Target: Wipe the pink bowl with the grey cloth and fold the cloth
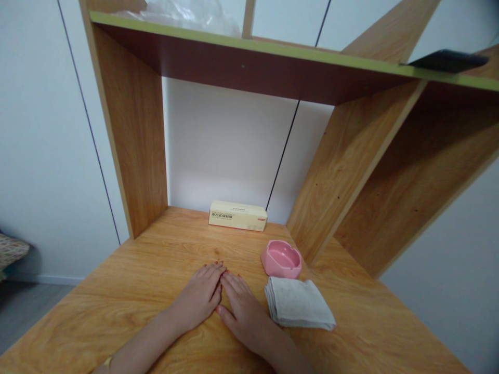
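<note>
My left hand (200, 297) lies flat on the wooden desk, fingers stretched out and holding nothing. Beside it my right hand (242, 310) also rests palm down with extended fingers, and the fingertips of the two meet. A folded grey cloth (300, 303) lies just right of my right hand. Behind the cloth stands a pink ashtray (281, 259) with notches in its rim. Farther back, a long cream box of cling film (237, 216) with printed lettering sits near the wall.
The wooden desk (128, 291) has an upright panel (132, 135) at left and another divider (351, 166) at right. A shelf (249, 67) spans above, bearing clear plastic wrapping (191, 16) and a dark flat object (448, 61). Patterned fabric (11, 252) shows at far left.
</note>
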The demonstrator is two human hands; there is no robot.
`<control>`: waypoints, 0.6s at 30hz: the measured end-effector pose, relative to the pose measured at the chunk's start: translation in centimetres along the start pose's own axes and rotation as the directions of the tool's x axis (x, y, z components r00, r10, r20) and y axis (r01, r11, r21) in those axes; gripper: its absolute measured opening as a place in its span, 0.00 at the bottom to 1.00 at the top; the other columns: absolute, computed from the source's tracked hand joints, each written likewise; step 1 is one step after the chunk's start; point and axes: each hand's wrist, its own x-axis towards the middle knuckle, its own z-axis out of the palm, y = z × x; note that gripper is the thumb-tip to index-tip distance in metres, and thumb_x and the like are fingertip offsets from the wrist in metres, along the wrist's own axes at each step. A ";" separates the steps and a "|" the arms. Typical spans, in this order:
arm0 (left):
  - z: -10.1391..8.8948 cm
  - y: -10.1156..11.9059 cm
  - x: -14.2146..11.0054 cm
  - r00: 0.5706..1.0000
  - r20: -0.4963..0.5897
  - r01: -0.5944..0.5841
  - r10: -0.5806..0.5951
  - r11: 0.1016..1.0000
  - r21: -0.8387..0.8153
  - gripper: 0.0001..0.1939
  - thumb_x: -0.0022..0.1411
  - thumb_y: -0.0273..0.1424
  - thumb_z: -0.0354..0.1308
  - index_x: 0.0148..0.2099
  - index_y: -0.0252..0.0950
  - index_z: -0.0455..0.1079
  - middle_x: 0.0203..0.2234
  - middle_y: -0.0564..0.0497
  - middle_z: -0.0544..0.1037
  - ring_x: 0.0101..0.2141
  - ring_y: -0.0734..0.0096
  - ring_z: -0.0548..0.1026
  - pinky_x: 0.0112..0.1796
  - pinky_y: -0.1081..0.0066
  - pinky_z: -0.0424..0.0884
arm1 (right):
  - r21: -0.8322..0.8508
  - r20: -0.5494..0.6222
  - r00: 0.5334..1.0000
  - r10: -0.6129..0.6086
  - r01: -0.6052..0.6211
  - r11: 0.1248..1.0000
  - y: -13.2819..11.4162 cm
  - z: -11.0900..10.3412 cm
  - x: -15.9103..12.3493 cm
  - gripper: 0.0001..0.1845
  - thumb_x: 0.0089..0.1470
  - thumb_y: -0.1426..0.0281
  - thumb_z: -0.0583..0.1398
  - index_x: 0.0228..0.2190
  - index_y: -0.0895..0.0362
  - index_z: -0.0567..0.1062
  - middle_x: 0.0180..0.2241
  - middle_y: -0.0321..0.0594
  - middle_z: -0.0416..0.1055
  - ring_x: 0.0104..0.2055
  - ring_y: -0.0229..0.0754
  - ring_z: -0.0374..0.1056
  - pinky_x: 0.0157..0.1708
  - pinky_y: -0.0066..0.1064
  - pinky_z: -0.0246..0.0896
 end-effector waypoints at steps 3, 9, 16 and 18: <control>-0.3 0.2 0.0 1.000 0.011 0.010 -0.010 1.000 0.009 0.22 0.56 0.25 0.43 0.54 0.30 0.59 0.51 0.41 0.65 0.52 0.62 0.61 0.52 0.58 0.58 | -0.008 0.015 1.000 0.001 -0.001 1.000 -0.1 -0.1 0.0 0.30 0.49 0.72 0.51 0.54 0.68 0.57 0.57 0.52 0.52 0.59 0.45 0.46 0.58 0.43 0.40; -0.4 0.3 0.0 1.000 0.005 0.005 -0.005 1.000 0.005 0.22 0.56 0.25 0.43 0.54 0.30 0.59 0.51 0.41 0.65 0.52 0.62 0.61 0.52 0.58 0.58 | -0.004 0.014 1.000 0.009 -0.009 1.000 -0.3 -0.2 0.0 0.30 0.49 0.73 0.51 0.54 0.68 0.56 0.57 0.52 0.52 0.59 0.45 0.46 0.58 0.43 0.40; -0.4 0.3 0.0 1.000 0.030 0.010 -0.010 1.000 0.018 0.23 0.56 0.24 0.43 0.54 0.28 0.59 0.52 0.40 0.64 0.53 0.61 0.60 0.52 0.58 0.58 | -0.019 0.037 0.999 0.013 -0.013 1.000 -0.4 -0.5 0.0 0.30 0.49 0.72 0.51 0.54 0.69 0.56 0.57 0.52 0.52 0.59 0.45 0.45 0.58 0.41 0.40; -0.4 0.3 0.1 0.999 0.040 0.008 -0.009 1.000 0.020 0.23 0.56 0.24 0.43 0.54 0.27 0.59 0.52 0.39 0.64 0.53 0.61 0.60 0.52 0.58 0.58 | -0.021 0.031 0.999 0.010 -0.010 1.000 -0.3 -0.4 0.0 0.30 0.49 0.72 0.50 0.54 0.69 0.56 0.57 0.52 0.52 0.59 0.45 0.46 0.58 0.42 0.40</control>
